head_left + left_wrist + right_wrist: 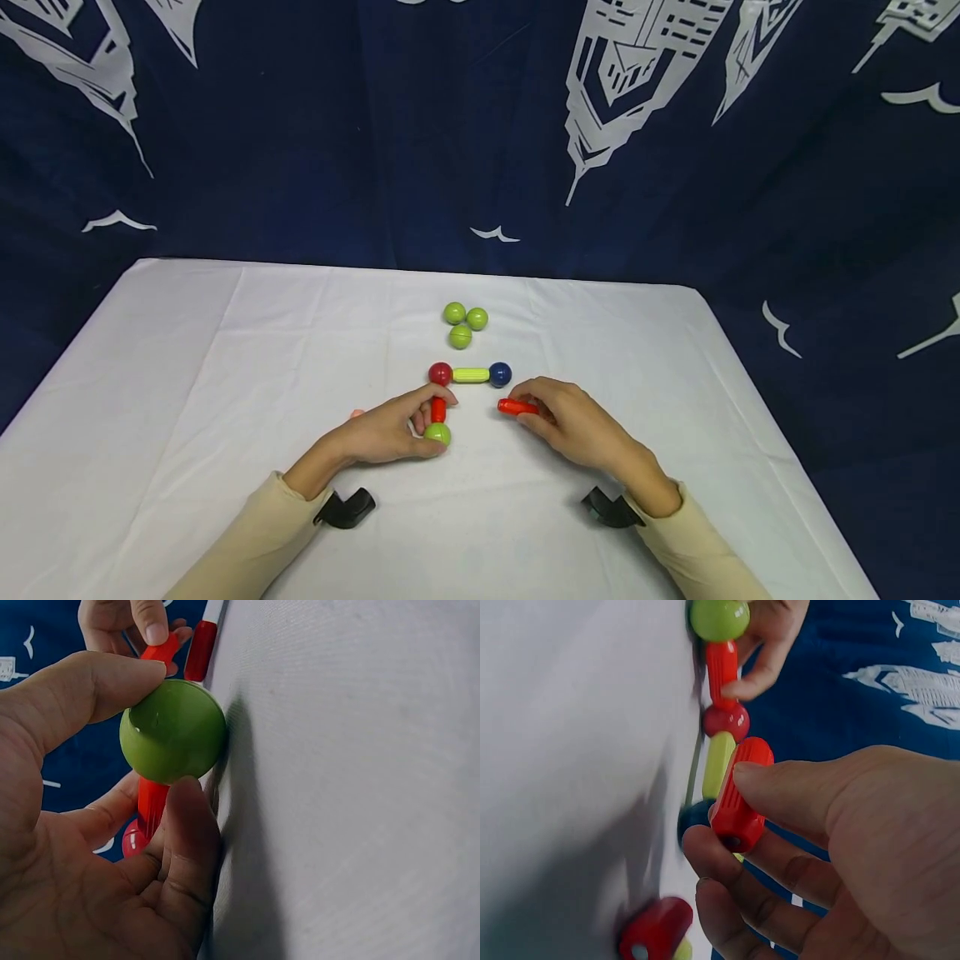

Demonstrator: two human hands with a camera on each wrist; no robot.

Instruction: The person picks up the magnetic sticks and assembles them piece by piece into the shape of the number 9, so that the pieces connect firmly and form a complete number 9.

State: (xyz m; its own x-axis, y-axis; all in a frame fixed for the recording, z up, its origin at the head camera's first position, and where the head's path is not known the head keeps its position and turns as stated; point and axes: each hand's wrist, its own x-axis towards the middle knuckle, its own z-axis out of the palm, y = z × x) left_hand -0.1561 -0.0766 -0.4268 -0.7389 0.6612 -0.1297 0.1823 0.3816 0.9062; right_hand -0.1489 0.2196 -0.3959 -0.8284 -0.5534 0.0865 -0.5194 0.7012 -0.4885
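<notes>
Right fingers [763, 901] pinch a red rod [732, 808] mid-frame, left fingers [193, 836] a green ball [174, 733]: likely light, stiff, ball slick, so I'd hold rods by their ridges.

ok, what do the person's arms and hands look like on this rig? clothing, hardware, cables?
Long, plain beige sleeves on both arms. Left hand and right hand are bare: no gloves, no rings visible. A small black, angular device sits by each cuff: left device, right device. No cables or readable markings that I can see.
</notes>
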